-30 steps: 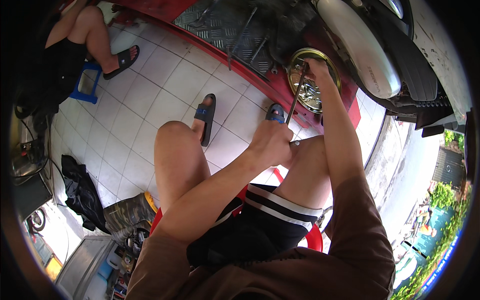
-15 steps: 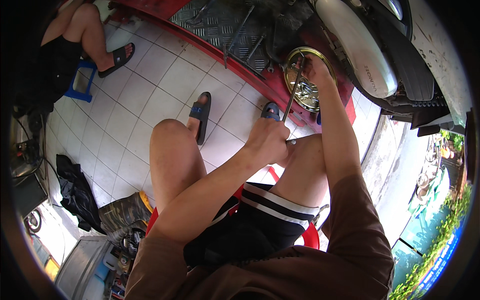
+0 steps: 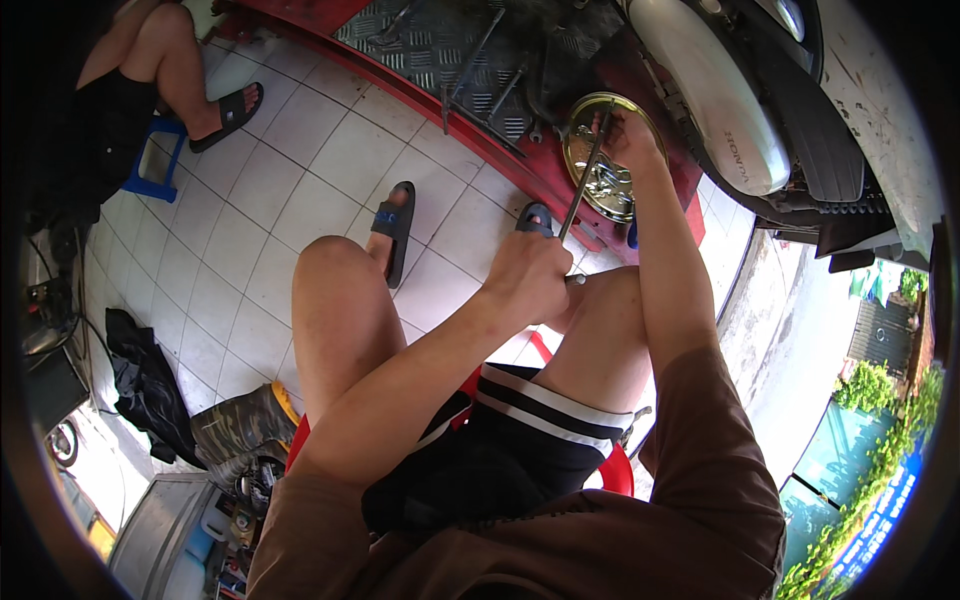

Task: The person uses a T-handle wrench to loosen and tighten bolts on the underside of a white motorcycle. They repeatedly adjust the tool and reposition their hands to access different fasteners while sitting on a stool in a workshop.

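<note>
My left hand (image 3: pixel 535 270) is closed around the handle end of a long, thin T-handle wrench (image 3: pixel 579 200), above my right knee. A short metal stub sticks out below the fist. The shaft slants up and away to a round gold-coloured metal dish (image 3: pixel 568 150) holding shiny metal parts. Over that dish, my right hand (image 3: pixel 632 140) has its fingers curled at the wrench's far end. Whether a small part sits between those fingers is hidden.
The dish rests on a red platform (image 3: pixel 390 75) with a ridged metal plate and several wrenches. A motorcycle (image 3: pixel 715 100) stands at far right. Another person (image 3: pixel 170 60) sits by a blue stool (image 3: pixel 150 180) at far left. A black cloth (image 3: pixel 150 385) lies on the tiles.
The whole view has shifted slightly, so most things appear a little further left. Both hands keep their hold, and the wrench's far tip has moved slightly right across the dish.
</note>
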Demonstrator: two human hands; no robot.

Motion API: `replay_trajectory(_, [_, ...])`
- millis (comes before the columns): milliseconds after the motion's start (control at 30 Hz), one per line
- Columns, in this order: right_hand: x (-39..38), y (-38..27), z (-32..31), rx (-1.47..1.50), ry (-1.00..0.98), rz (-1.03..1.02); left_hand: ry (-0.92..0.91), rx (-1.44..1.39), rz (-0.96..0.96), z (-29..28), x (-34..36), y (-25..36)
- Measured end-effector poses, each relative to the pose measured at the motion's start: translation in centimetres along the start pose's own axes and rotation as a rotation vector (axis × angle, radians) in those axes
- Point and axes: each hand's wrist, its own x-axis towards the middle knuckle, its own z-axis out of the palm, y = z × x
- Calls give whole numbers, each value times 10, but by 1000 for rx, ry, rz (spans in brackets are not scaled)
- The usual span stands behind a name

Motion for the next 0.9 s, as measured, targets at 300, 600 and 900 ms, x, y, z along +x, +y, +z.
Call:
replay_trajectory(300, [-5,0,3,2,24,-5,-24,18,-3,0,0,0])
replay_trajectory(600, [4,1,0,16,43,-27,-23,28,-15,-5,0,2])
replay_trajectory(900, [12,5,-1,-108,36,-77,-78,23,-86,-7,1,2])
